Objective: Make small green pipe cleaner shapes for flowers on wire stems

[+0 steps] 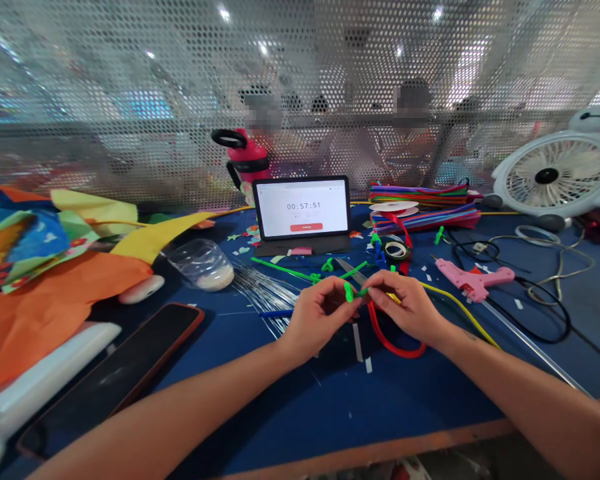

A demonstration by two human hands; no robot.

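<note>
Between my two hands, above the blue table, is a short green pipe cleaner with a curled or folded end. My left hand pinches it at the thick green end. The fingertips of my right hand are closed on its thinner end. Behind my fingers lie grey scissor blades, with the red handle loop showing below my right hand. Other green pipe cleaners lie just beyond my left hand, one of them twisted into a small curl.
A tablet showing a timer stands at the back. Bundled pipe cleaners, a pink glue gun with cables and a fan are right. Silver wires, a clear cup, a phone and coloured paper are left.
</note>
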